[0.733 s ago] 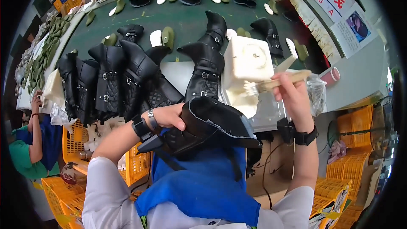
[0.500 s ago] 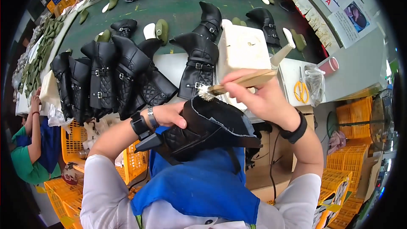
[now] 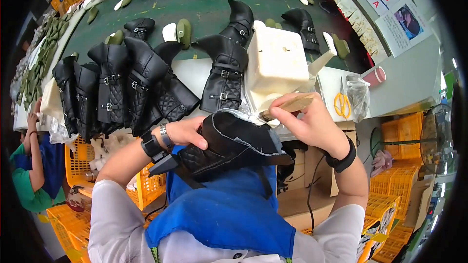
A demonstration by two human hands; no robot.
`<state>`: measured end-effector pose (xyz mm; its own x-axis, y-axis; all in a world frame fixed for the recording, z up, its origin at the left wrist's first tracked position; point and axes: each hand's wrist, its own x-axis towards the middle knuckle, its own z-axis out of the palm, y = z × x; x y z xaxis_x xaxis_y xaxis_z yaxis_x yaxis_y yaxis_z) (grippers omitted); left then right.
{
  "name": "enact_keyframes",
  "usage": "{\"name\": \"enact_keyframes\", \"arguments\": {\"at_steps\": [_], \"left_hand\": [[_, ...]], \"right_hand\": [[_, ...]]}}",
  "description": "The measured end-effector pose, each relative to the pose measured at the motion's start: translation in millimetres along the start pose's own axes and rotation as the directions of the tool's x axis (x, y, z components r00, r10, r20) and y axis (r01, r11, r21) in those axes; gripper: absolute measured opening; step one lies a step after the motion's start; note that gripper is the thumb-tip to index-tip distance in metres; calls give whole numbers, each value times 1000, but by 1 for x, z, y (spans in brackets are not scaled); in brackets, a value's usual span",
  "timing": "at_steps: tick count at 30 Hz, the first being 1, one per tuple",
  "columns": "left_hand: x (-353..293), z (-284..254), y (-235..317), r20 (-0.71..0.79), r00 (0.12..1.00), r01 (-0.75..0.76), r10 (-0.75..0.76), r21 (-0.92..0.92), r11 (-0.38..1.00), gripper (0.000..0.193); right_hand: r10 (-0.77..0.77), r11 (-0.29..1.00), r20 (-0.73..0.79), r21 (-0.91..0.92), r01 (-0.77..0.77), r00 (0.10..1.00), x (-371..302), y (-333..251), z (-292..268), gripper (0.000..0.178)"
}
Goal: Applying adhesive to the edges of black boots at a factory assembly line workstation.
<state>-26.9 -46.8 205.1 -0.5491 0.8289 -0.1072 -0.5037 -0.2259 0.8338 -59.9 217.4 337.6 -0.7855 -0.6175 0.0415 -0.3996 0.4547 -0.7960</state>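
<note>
Black boot upper (image 3: 222, 143): I have it low in the middle of my view, above the blue apron (image 3: 219, 209), tilted with its wide opening toward the right.
Left grip: the left hand (image 3: 189, 132) grasps the upper by its left part, thumb flat on the outside; the other fingers are mostly hidden from me.
Right grip: the right hand (image 3: 312, 122) pinches a brush (image 3: 294, 104) by its wooden handle.
Brush head: I see it at the far rim of the opening; I cannot tell whether the bristles touch.
Opening edge: a thin, pale, uneven line runs around dark, smooth material.
Room to the left: close above the left forearm I find a packed row of black uppers (image 3: 113, 85), with quilted panels, straps and metal buckles.
Room ahead: a boxy cream block (image 3: 278, 61) with rounded corners stands just beyond the right hand; a strip of white tabletop (image 3: 187, 79) shows farther left.
Room to the right: orange-handled scissors (image 3: 342, 104) lie beside a crinkled clear bag (image 3: 360, 98), near the table's edge.
Beyond: I see a flat green belt (image 3: 163, 12).
</note>
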Motion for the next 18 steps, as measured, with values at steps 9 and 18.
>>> {"name": "enact_keyframes", "arguments": {"at_steps": [9, 18], "left_hand": [[-7, -5, 2, -61, 998, 22, -26, -67, 998, 91], [0, 0, 5, -64, 996, 72, -68, 62, 995, 91]], "right_hand": [[-42, 993, 2, -114, 42, 999, -2, 5, -8, 14], [-92, 992, -83, 78, 99, 992, 12, 2, 14, 15]]}}
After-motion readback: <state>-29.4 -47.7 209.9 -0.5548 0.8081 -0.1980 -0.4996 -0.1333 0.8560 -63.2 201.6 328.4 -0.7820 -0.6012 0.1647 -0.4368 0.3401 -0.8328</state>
